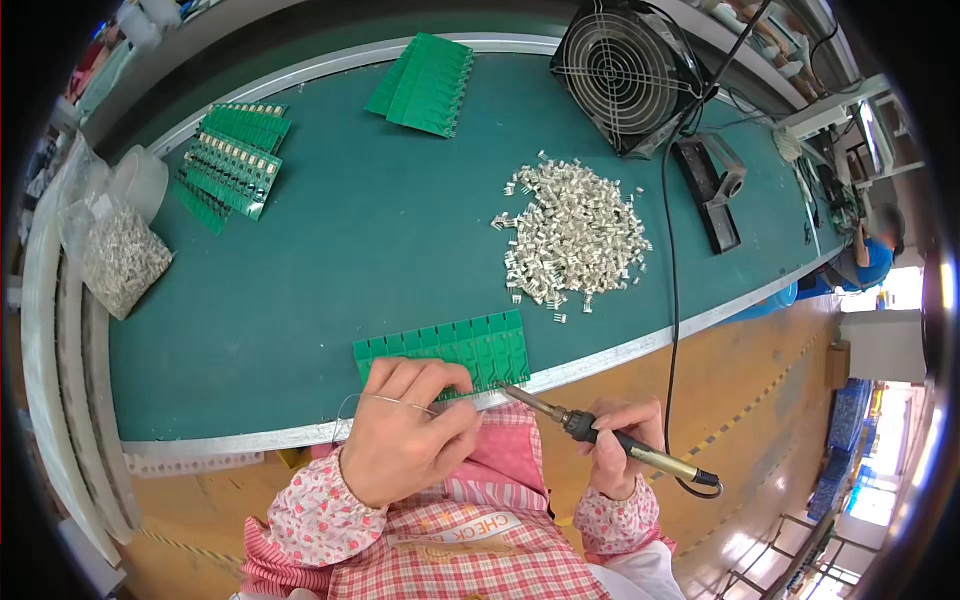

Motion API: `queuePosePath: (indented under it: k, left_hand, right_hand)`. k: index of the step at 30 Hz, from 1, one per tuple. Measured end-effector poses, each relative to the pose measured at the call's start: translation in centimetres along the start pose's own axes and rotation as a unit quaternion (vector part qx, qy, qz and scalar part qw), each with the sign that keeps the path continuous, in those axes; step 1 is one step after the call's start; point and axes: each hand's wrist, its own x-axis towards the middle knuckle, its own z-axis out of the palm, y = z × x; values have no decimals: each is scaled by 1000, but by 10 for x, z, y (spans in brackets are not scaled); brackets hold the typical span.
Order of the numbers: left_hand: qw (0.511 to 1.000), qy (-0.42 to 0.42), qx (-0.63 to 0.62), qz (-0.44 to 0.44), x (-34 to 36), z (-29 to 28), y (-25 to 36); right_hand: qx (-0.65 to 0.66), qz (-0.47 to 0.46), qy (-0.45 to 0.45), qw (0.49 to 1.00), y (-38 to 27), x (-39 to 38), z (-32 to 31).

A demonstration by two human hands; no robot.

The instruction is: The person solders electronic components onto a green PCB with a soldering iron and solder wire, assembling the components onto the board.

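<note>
My right hand (622, 440) grips a soldering iron (655, 458) with a black and yellowish handle. The iron's tip meets the near edge of a green circuit board panel (445, 343) at the table's front edge. My left hand (412, 430) is closed over the panel's near edge, fingers curled. A thin silvery solder wire (400, 402) runs across its fingers and loops out to the left. The left fingertips and the wire's end are mostly hidden. Beyond the panel lies a heap of small white pin connectors (575, 235).
Bare green panels (425, 85) lie at the back; populated boards (230, 160) are at the left. A bag of small parts (125, 255) hangs by the left edge. A fan (625, 75) and an iron stand (710, 190) stand right, with a cable (672, 260) crossing the table.
</note>
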Motion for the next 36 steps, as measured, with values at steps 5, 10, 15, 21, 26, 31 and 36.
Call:
queuePosePath:
  k: [5,10,15,21,26,31,36]
  left_hand:
    - [1000,-12,10,-2,1,-2,0]
    - [1000,-10,21,-7,2,1,1]
    - [999,-16,30,-15,3,2,4]
    - [999,-25,36,-12,2,-2,4]
    - [999,-28,-20,-25,0,-7,2]
    - [999,2,-33,-16,0,-5,-1]
    - [999,3,-29,-18,2,-6,-2]
  right_hand:
    - [-4,-16,-6,1000,2,2,4]
    - [-12,-20,-6,1000,3,2,4]
    - [-18,-17,-3,1000,2,2,3]
    - [-79,-58,46,994,-1,6,12]
    - [-67,-56,47,995,-4,6,12]
    - [-34,-43,-4,998,1,2,3]
    - [-68,-34,-11,997,-1,4,1]
